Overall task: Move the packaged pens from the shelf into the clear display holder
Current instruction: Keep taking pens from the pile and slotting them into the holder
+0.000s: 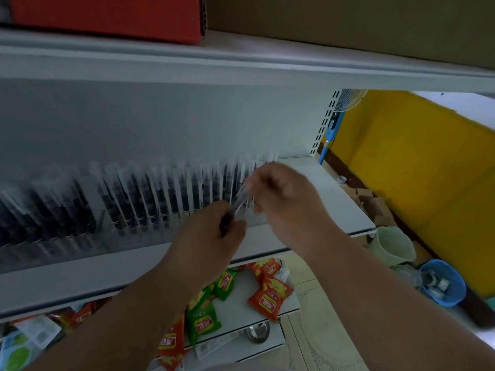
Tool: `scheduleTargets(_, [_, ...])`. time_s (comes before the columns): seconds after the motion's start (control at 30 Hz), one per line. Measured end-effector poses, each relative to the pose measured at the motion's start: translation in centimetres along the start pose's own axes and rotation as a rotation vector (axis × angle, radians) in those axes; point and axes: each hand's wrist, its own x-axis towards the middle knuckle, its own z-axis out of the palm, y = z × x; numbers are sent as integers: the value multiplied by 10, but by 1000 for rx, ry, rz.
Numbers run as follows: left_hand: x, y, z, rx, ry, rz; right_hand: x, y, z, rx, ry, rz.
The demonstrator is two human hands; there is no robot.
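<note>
Hands (214, 231) (284, 196) round blurred packaged pen (239, 203)

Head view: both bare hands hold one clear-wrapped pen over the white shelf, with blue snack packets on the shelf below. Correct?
Not quite. In the head view the snack packets below are red and green, not blue. Both hands, left hand and right hand, do hold the clear-wrapped pen over the white shelf.

A long row of packaged pens (134, 199) stands in the clear display holder (80, 245) on the middle shelf (334, 199), running from its left end toward the right. Both hands meet at the row's right end: the left hand (214, 236) lower, the right hand (284, 194) above and right, 1 pen packet (239, 203) between them. Snack packets (269, 293) lie on the shelf below; boxes (107, 17) sit on the shelf above.
</note>
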Motion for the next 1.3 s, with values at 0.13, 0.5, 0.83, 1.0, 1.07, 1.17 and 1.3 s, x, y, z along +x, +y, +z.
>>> scheduleTargets(0.13, [-6,-14,-15,194,58,70,14,2,-18,204,298,-26])
scheduleTargets(0.5, [-15,-46,-12,553,85,175,33,8,-26,-448,321,-332])
scheduleTargets(0.83, [-13,-49,-11,520,109,209,43,13,-20,-488,330,-290])
scheduleTargets(1.0, [-12,-51,-9,511,119,204,48,11,-20,-529,286,-272])
scheduleTargets(1.07, [-12,-51,-9,505,120,199,46,17,-17,-562,223,-231])
scheduleTargets(1.17, [-12,-52,-8,499,128,193,38,33,-8,-587,143,-147])
scheduleTargets(1.3, [-12,-53,-7,502,134,189,38,38,-1,-574,179,-141])
